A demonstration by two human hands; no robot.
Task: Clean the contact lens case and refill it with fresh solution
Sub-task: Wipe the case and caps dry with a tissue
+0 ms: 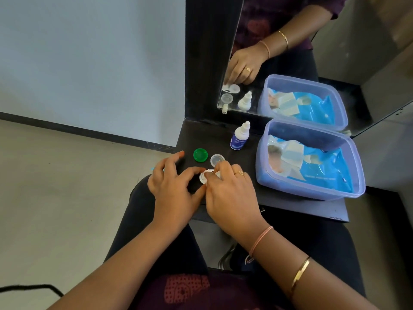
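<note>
A white contact lens case [204, 176] lies on the black shelf [290, 206], mostly covered by my fingers. My left hand [174, 189] pinches its left end between thumb and forefinger. My right hand [230, 193] curls its fingers onto the case from the right, thumb tip on one well. Just behind the case lie a green cap [200, 155] and a clear cap [216, 159], both loose on the shelf. A small white solution bottle [239, 136] with a blue label stands upright further back, its tip bare.
A translucent purple plastic tub [312, 193] holding blue packets fills the shelf's right side. A mirror [290, 52] stands behind the shelf and reflects the hand, the bottle and the tub. The shelf's front edge runs just under my wrists, above my lap.
</note>
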